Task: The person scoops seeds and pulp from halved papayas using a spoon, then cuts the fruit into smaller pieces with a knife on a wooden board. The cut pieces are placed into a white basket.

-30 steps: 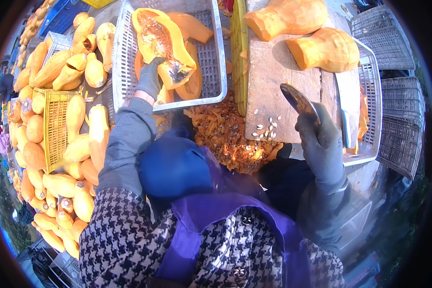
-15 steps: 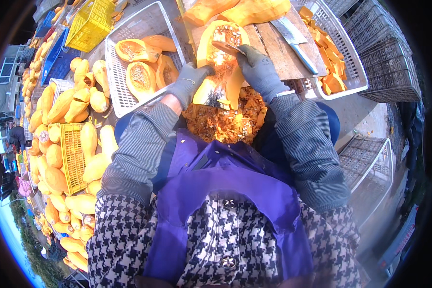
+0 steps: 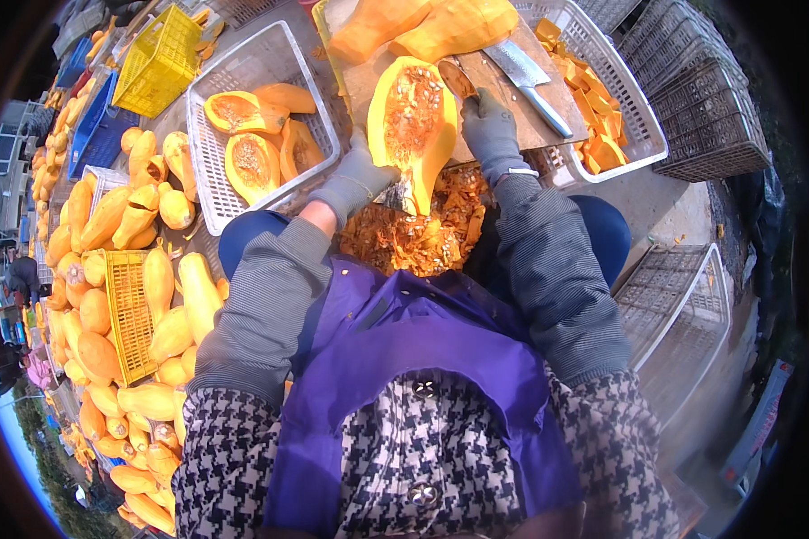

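Observation:
My left hand (image 3: 352, 182), in a grey glove, grips the lower narrow end of a halved squash (image 3: 413, 121). The half is tilted cut face up, with stringy pulp and seeds in its hollow. My right hand (image 3: 492, 133), gloved too, is closed round a brown-stained spoon (image 3: 457, 79). The spoon's round bowl is just off the squash's upper right rim; its handle is mostly hidden in my fingers. Beneath, between my knees, lies a heap of scraped orange pulp and seeds (image 3: 413, 241).
Ahead, a wooden board (image 3: 520, 128) bears peeled squash (image 3: 454, 29) and a cleaver (image 3: 528, 79). A white crate (image 3: 198, 171) at left holds squash halves; another (image 3: 647, 148) at right holds cut chunks (image 3: 602, 112). Whole squashes (image 3: 99, 314) pile up far left. Stacked grey crates (image 3: 715, 117) stand right.
The spoon has come out of the hollow to the squash's right edge. The squash half has turned more upright, and my left hand has shifted down to its narrow end.

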{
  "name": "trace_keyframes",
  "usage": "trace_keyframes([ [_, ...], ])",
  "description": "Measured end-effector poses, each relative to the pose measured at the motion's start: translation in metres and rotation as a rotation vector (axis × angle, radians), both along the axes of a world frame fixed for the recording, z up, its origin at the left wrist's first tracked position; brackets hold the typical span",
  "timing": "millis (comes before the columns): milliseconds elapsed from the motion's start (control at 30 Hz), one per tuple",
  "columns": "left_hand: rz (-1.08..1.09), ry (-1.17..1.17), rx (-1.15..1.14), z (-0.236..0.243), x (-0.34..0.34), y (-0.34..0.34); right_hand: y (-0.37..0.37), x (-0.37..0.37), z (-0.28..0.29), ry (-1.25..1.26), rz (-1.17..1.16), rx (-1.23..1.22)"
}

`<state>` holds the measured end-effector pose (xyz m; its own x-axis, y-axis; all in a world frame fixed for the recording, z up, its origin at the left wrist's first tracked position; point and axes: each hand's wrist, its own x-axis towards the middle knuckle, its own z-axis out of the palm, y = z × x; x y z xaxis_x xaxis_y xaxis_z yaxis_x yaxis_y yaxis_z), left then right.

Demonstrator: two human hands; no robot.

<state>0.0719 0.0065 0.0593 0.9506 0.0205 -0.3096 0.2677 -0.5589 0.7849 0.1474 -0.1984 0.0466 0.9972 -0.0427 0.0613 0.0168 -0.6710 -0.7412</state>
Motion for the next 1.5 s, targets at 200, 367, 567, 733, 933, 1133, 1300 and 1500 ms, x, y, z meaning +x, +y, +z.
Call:
trace_keyframes([
  [200, -0.023, 0.009, -0.008, -0.005, -0.009, -0.003, 0.007, 0.030, 0.033, -0.103, 0.265, -0.652],
  [367, -0.105, -0.020, 0.126, 0.006, -0.012, -0.010, 0.023, 0.040, 0.039, 0.042, 0.358, -0.787],
  [567, -0.140, -0.092, 0.332, 0.011, -0.015, -0.021, 0.019, 0.015, 0.049, 0.086, 0.477, -0.822],
  [733, -0.152, -0.028, 0.193, 0.002, -0.007, -0.008, 0.017, -0.036, 0.067, 0.184, 0.654, -0.779],
  [933, -0.096, 0.048, -0.089, -0.006, 0.001, -0.004, 0.014, 0.006, 0.064, 0.414, 0.188, -0.307],
  [1133, -0.122, -0.016, 0.047, -0.004, -0.008, -0.016, 0.034, 0.039, 0.034, 0.303, 0.124, -0.375],
  [1300, -0.095, -0.119, 0.202, -0.005, -0.006, -0.016, 0.034, -0.008, 0.046, 0.200, 0.464, -0.556],
  [1500, -0.097, -0.117, 0.210, 0.004, 0.015, 0.002, 0.012, 0.008, 0.064, 0.093, 0.455, -0.616],
])
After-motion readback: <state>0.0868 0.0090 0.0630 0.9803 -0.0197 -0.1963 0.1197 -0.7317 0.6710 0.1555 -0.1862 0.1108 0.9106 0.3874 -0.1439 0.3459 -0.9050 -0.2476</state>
